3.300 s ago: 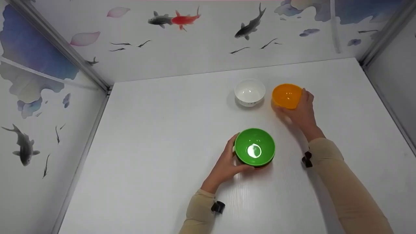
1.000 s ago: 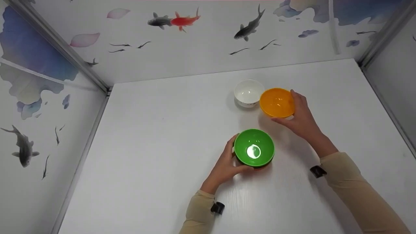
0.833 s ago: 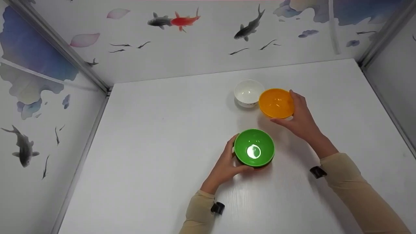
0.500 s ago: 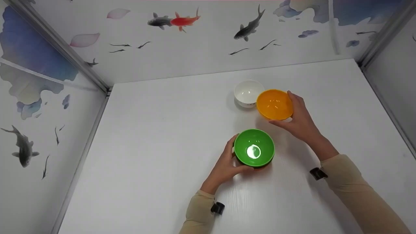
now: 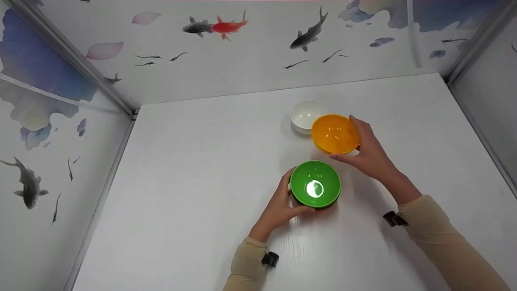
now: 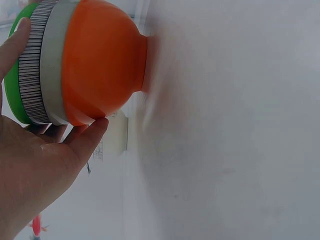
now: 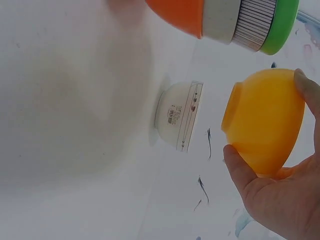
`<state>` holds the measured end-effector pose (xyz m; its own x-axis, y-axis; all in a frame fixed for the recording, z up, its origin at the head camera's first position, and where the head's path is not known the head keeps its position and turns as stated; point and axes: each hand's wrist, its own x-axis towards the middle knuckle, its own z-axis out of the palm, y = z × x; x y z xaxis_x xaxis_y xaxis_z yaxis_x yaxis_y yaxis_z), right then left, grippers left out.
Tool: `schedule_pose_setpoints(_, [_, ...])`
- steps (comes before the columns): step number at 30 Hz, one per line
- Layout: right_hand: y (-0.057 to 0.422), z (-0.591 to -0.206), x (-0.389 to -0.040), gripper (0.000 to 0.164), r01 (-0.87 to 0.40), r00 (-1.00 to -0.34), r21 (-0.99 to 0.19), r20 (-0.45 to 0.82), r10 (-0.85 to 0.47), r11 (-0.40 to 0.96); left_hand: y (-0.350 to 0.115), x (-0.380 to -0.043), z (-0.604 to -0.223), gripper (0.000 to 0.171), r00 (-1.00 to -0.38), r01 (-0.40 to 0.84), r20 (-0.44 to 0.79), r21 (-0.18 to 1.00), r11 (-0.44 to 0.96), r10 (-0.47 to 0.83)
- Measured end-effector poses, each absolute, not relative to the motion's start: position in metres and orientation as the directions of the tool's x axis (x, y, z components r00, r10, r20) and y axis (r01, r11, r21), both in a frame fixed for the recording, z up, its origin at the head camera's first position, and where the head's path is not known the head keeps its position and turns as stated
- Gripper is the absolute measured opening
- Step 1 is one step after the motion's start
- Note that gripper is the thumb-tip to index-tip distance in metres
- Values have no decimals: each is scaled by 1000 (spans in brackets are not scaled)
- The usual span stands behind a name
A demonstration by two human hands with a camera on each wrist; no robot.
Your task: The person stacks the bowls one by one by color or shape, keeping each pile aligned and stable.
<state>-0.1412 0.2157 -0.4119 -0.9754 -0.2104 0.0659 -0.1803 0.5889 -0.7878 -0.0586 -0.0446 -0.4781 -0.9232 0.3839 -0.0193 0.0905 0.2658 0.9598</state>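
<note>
My left hand [image 5: 278, 207] grips the side of a stack of nested bowls, thumb in front and fingers round the far side. A green bowl [image 5: 315, 178] tops the stack. Below it the left wrist view shows a black-striped bowl [image 6: 31, 70], a pale grey-white bowl [image 6: 53, 65] and, lowest, an orange bowl [image 6: 102, 55] with its foot at the table. My right hand [image 5: 369, 155] holds a yellow bowl [image 5: 335, 134] by its side, thumb toward me. The yellow bowl is raised off the table, mouth up, just behind the stack.
A white bowl [image 5: 305, 115] with a small printed pattern stands upright at the back, partly covered by the yellow bowl in the head view. White panels with painted fish [image 5: 309, 37] enclose the white table [image 5: 194, 194] at the back and sides.
My right hand has lifted the yellow bowl from beside the white bowl and brought it left and nearer, toward the stack. The left hand and the stack have stayed in place.
</note>
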Motion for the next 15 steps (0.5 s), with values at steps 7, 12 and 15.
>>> schedule_pose_setpoints(7, [213,-411,-136,111,-194,-968,-812,69,-240,551,-45,-58,-478,108,-924,91,-19,959,269,382])
schedule_pose_setpoints(12, [212,-410,-132,111,-218,-963,-805,85,-256,552,-44,-58,-478,107,-923,95,-10,963,253,385])
schedule_pose_setpoints(15, [211,-410,-131,111,-230,-961,-792,92,-261,565,-44,-58,-478,107,-923,93,-12,963,253,385])
